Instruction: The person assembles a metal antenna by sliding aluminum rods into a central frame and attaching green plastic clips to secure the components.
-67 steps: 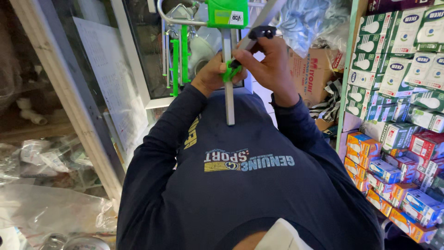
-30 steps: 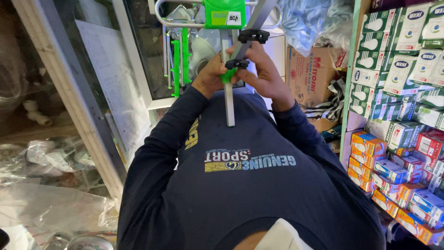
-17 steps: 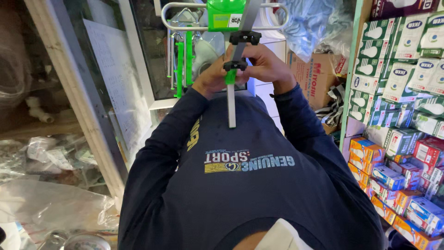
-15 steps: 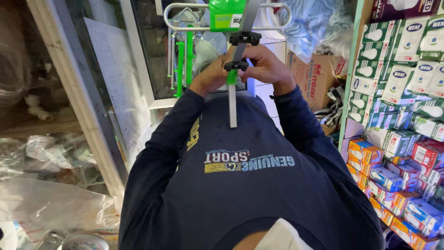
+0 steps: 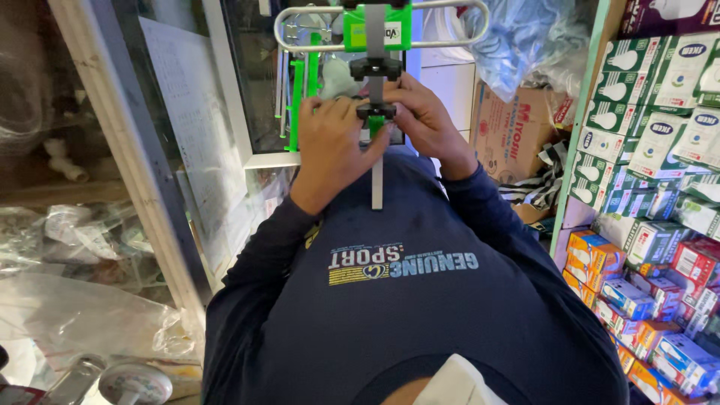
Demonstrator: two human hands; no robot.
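1. Seen from the head camera, looking down over a dark blue sweatshirt (image 5: 405, 315), both arms raised in front of the chest.
2. Left hand (image 5: 330, 146) closed around a black knob (image 5: 376, 111) on a grey metal bar (image 5: 377, 176), fingers curled narrow on the knob's left side.
3. Right hand (image 5: 424, 120) pressed to the same knob from the right, fingers bent in tight; both hands gripping, neither spread.
4. Bar held upright in the picture, long axis running straight away from the chest toward a green clamp (image 5: 377, 26); lower end hanging free just above the sweatshirt.
5. Second black knob (image 5: 375, 67) just beyond the fingertips, further along the bar and between the hands and the green clamp.
6. Green clamp fixed on a bent metal hoop (image 5: 300, 15) that spreads left and right across the top of the view.
7. Both hands equally near the held knob, meeting on it from opposite sides; upper knob lying dead ahead on the same line, slightly closer to the right hand's fingertips.
8. Glass-fronted cabinet (image 5: 187, 135) at left, with green hangers (image 5: 296, 97) behind the hands.
9. Shelves of small boxes (image 5: 652, 97) at right, a cardboard carton (image 5: 517, 127) near the right wrist.
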